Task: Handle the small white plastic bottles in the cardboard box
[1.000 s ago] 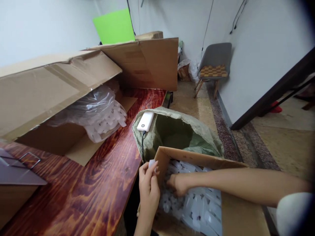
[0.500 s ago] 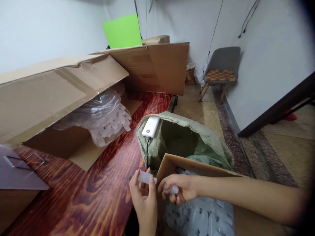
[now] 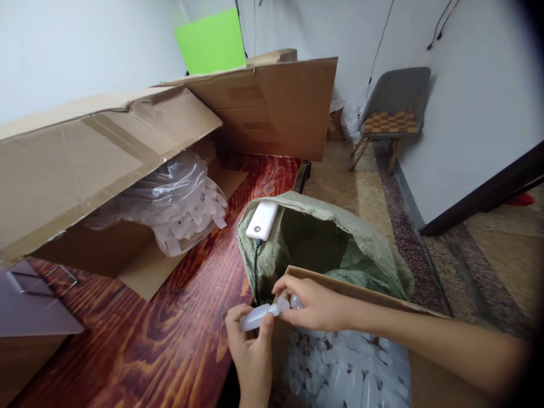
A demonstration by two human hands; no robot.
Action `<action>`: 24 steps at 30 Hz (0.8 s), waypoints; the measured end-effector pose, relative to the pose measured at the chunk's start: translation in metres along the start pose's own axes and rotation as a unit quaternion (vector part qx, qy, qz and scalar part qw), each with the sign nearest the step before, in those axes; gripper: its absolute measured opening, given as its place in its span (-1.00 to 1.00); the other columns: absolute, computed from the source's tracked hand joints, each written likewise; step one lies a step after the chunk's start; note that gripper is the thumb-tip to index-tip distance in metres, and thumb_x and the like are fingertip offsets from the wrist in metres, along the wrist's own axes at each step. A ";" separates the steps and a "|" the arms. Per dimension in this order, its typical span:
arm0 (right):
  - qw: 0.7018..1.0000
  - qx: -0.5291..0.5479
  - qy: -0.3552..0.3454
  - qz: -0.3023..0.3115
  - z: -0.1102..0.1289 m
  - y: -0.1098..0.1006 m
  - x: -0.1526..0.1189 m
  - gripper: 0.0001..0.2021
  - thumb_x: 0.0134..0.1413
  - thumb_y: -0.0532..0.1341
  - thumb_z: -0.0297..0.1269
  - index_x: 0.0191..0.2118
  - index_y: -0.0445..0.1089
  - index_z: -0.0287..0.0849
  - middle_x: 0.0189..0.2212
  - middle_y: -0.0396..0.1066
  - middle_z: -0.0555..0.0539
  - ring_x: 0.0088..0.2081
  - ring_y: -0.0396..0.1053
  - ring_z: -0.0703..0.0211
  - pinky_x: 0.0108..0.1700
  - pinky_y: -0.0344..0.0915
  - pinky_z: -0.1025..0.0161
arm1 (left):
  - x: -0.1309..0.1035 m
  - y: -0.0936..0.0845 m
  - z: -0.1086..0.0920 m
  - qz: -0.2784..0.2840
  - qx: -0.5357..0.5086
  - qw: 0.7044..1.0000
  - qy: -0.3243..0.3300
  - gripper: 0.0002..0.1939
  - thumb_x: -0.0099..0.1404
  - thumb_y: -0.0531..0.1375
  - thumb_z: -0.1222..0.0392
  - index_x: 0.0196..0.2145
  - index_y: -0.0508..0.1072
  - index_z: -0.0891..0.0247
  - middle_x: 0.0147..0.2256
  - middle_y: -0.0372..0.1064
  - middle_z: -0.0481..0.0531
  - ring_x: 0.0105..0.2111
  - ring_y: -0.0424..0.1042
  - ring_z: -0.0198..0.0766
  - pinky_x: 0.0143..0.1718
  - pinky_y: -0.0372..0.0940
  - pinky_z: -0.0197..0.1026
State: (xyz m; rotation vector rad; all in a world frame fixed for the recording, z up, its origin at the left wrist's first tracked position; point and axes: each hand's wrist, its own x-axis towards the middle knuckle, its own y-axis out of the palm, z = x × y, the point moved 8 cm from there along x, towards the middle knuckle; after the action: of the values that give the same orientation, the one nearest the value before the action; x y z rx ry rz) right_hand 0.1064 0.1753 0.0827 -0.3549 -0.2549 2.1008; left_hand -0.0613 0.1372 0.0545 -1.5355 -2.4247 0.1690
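My left hand (image 3: 251, 354) is closed around a small translucent plastic bottle (image 3: 255, 318), its narrow neck pointing right. With bent fingers, my right hand (image 3: 318, 305) holds a small clear plastic cap (image 3: 283, 305) against the neck. Another clear rounded piece (image 3: 296, 302) is tucked in the same hand. Both hands are over the near corner of a cardboard box (image 3: 340, 281), where many translucent plastic pieces (image 3: 348, 371) lie under my right forearm. Whether the cap is seated on the neck cannot be made out.
A green sack (image 3: 361, 238) stands open behind the box, with a white power bank (image 3: 261, 221) and cable on its rim. On the red wooden table (image 3: 170, 340), a large carton (image 3: 106, 158) holds a clear bag (image 3: 187, 209) of bottles. A grey chair (image 3: 397, 96) is at the back.
My right hand has moved up and left, bringing the cap to the bottle's neck. My left hand has turned the bottle so its neck tilts up to the right. The view has shifted slightly.
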 end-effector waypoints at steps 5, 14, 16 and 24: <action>0.993 -0.087 -0.081 -0.020 0.025 -0.006 -0.014 -0.77 0.04 0.23 -0.34 -0.13 0.42 -0.18 -0.23 0.43 -0.05 -0.20 0.35 0.16 -0.15 0.20 0.26 | 0.001 0.003 -0.002 0.047 0.025 0.999 0.002 -0.62 0.10 0.25 -0.14 -0.44 0.36 0.25 -0.50 0.26 -0.07 -0.49 0.27 -0.27 -0.47 0.21 -0.28; 0.896 -0.347 -0.276 -0.013 0.052 0.015 -0.034 -0.77 0.25 0.02 -0.39 -0.05 0.34 -0.26 -0.18 0.42 -0.16 -0.15 0.36 0.08 -0.11 0.27 0.19 | -0.008 0.015 0.001 0.120 0.026 0.992 -0.032 -0.48 0.33 -0.04 -0.22 -0.59 0.20 0.23 -0.62 0.02 -0.14 -0.59 0.07 -0.35 -0.57 0.03 -0.31; 0.874 -0.394 -0.285 0.002 0.050 0.019 -0.035 -0.74 0.25 -0.01 -0.41 -0.04 0.33 -0.25 -0.18 0.42 -0.16 -0.16 0.35 0.06 -0.14 0.26 0.18 | -0.008 0.016 0.001 0.125 0.021 0.991 -0.035 -0.47 0.33 -0.04 -0.23 -0.59 0.17 0.23 -0.61 0.01 -0.14 -0.58 0.06 -0.35 -0.56 0.03 -0.30; 0.939 -0.309 -0.135 -0.063 0.030 0.005 -0.025 -0.65 0.26 0.07 -0.05 -0.34 0.43 -0.20 -0.41 0.48 -0.06 -0.38 0.42 0.14 -0.36 0.17 0.24 | -0.010 0.017 -0.003 0.133 0.017 0.990 -0.035 -0.49 0.32 -0.01 -0.20 -0.61 0.12 0.22 -0.60 -0.04 -0.13 -0.57 0.01 -0.36 -0.55 -0.04 -0.29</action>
State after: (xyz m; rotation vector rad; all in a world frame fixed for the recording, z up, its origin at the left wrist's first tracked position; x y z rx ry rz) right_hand 0.1050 0.1501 0.1131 -0.3992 -1.0847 1.8977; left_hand -0.0415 0.1355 0.0519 -1.8618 -2.2453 0.3196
